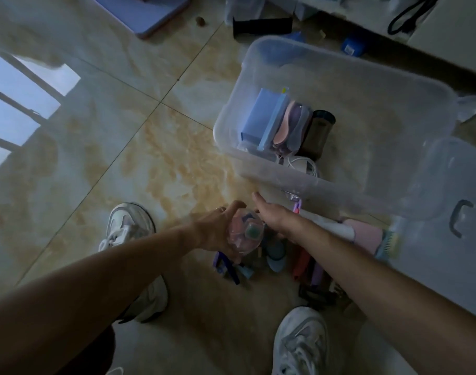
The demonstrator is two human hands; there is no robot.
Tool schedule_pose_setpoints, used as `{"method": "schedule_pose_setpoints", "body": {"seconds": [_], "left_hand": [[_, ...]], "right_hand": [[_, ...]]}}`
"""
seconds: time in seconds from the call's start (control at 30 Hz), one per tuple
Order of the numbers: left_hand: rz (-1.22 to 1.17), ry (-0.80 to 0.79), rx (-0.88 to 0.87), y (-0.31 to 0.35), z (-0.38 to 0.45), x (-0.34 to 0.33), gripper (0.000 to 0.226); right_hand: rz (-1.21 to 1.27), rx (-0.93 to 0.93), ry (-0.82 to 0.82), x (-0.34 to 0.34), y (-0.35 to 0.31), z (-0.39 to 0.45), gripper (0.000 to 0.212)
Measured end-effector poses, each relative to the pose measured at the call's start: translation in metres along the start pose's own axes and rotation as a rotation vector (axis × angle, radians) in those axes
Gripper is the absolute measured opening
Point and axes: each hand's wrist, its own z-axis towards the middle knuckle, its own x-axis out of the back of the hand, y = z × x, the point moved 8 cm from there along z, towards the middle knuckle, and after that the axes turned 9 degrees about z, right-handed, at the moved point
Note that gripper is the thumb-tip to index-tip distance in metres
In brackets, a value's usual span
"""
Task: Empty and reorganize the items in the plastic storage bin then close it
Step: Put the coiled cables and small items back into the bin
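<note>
Storage bin: on floor, partly refilled along one end, lid off beside it. Left hand grips clear pouch; right hand, fingers hidden, grip uncertain. Loose pile remains unpacked.

Two white sneakers stand on the glossy marbled tile floor, below the grip. Far above it lie a black cylinder, a small brown nut-like object and a lavender board.
</note>
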Motion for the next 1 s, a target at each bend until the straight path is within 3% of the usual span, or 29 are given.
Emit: {"method": "schedule_pose_setpoints", "body": {"seconds": [0.1, 0.2, 0.37, 0.5, 0.7, 0.87, 1.0], "left_hand": [[0.046, 0.087, -0.033, -0.002, -0.002, 0.0, 0.143], [0.122, 0.178, -0.085, -0.005, -0.004, -0.005, 0.151], [0.022, 0.321, -0.038, -0.009, -0.004, -0.005, 0.126], [-0.048, 0.351, 0.052, -0.02, 0.001, 0.001, 0.123], [-0.121, 0.17, 0.151, -0.03, 0.012, -0.012, 0.12], [-0.071, 0.219, 0.073, -0.027, 0.008, -0.011, 0.097], [-0.103, 0.253, 0.04, -0.023, 0.004, -0.014, 0.092]], "right_hand": [[-0.188, 0.08, 0.101, 0.009, -0.016, 0.011, 0.091], [-0.127, 0.081, 0.021, 0.005, -0.02, 0.023, 0.104], [-0.108, 0.058, -0.121, -0.01, -0.017, 0.03, 0.101], [-0.13, 0.097, -0.111, -0.008, -0.023, 0.025, 0.078], [-0.196, 0.181, -0.098, -0.003, -0.026, 0.022, 0.072], [-0.188, 0.258, -0.19, 0.012, -0.025, 0.018, 0.042], [-0.143, 0.253, -0.231, 0.024, -0.017, 0.011, 0.032]]}}
